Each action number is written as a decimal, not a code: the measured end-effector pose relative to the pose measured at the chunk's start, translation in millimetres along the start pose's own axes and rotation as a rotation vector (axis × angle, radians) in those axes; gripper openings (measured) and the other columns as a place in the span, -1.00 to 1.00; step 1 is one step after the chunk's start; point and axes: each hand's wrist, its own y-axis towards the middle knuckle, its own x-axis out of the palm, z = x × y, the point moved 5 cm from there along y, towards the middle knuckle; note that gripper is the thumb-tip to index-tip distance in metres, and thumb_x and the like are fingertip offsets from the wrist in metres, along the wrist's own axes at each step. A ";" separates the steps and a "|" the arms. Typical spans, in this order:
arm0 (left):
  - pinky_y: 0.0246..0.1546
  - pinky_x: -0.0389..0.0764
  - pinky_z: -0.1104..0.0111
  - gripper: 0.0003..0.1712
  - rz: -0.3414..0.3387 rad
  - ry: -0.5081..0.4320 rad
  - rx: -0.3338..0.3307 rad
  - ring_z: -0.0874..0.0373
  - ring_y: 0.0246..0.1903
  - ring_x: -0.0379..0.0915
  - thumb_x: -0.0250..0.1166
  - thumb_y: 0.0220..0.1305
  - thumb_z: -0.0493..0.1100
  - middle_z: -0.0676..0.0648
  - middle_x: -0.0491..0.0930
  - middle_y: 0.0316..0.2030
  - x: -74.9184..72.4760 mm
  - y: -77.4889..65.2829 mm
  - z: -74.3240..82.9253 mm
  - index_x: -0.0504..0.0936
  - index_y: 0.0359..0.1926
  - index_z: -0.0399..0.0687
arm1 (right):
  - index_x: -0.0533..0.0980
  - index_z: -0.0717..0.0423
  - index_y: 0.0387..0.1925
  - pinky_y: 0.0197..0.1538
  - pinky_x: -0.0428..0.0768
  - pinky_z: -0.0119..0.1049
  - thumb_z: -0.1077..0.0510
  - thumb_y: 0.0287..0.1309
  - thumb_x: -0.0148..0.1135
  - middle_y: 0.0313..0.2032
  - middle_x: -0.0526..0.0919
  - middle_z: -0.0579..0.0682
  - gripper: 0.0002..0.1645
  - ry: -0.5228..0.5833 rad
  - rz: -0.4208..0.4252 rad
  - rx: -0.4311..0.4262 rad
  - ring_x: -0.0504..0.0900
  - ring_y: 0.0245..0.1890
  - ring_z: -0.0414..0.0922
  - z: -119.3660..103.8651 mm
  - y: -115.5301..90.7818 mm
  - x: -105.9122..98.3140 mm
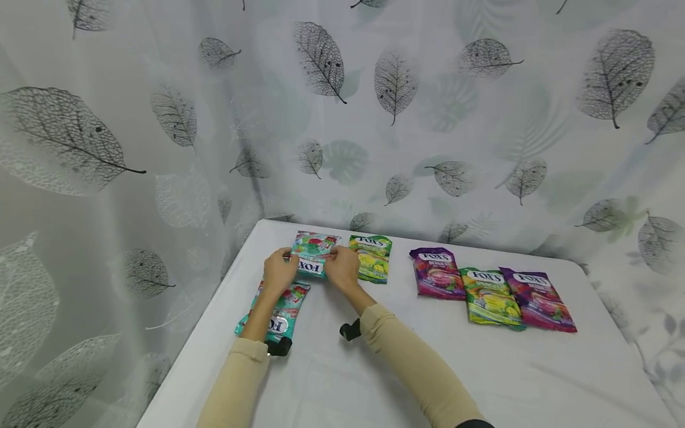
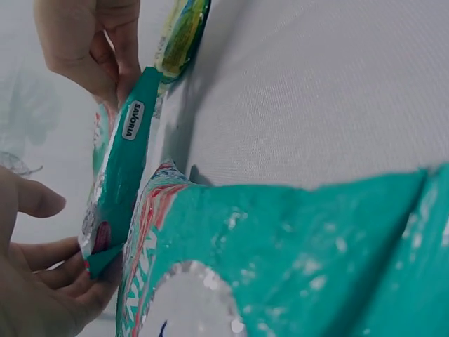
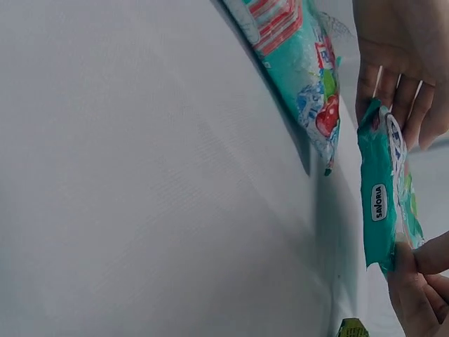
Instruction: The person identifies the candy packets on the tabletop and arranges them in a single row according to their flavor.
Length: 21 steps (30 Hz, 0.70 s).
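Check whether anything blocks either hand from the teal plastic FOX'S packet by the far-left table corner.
Nothing visible does: the left hand touches one side of the teal plastic packet, the right hand pinches the other. A second teal packet lies under the left forearm, not between.

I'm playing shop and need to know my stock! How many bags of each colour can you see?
Teal bags: 2
Yellow-green bags: 2
Purple bags: 2
Total: 6 bags showing; I can't tell whether more are hidden underneath.
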 end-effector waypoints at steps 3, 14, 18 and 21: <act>0.13 0.56 -0.08 -0.47 0.009 -0.006 0.007 -0.24 0.09 0.58 0.20 0.47 -0.07 -0.35 0.66 0.09 -0.8 -1.1 1.9 0.57 0.29 -0.34 | 0.77 0.28 -0.16 -0.17 0.69 -0.05 0.38 0.09 0.26 -0.35 0.81 0.09 -0.71 0.010 0.000 0.013 0.76 -0.34 0.00 -1.2 -1.6 -3.8; 0.10 0.56 -0.07 -0.48 0.050 -0.020 0.004 -0.22 0.06 0.59 0.19 0.48 -0.05 -0.32 0.67 0.08 -4.8 -9.1 5.8 0.59 0.28 -0.31 | 0.77 0.21 -0.16 -0.16 0.62 -0.16 0.32 0.17 0.35 -0.43 0.78 -0.06 -0.79 0.030 0.008 0.051 0.69 -0.40 -0.15 -10.5 -9.4 -15.4; 0.12 0.54 -0.11 -0.50 0.069 -0.038 -0.008 -0.24 0.09 0.58 0.19 0.47 -0.07 -0.32 0.67 0.09 -8.6 -14.9 7.9 0.60 0.27 -0.30 | 0.78 0.20 -0.17 -0.19 0.61 -0.18 0.29 0.17 0.39 -0.45 0.77 -0.08 -0.81 0.043 0.011 0.046 0.68 -0.41 -0.16 -15.3 -13.7 -19.9; 0.14 0.53 -0.13 -0.50 0.076 -0.046 -0.010 -0.25 0.11 0.57 0.18 0.47 -0.06 -0.31 0.67 0.09 -11.4 -18.8 9.7 0.60 0.26 -0.30 | 0.78 0.22 -0.18 -0.20 0.61 -0.17 0.28 0.17 0.40 -0.45 0.77 -0.06 -0.82 0.057 0.020 0.036 0.68 -0.42 -0.15 -19.5 -16.8 -23.3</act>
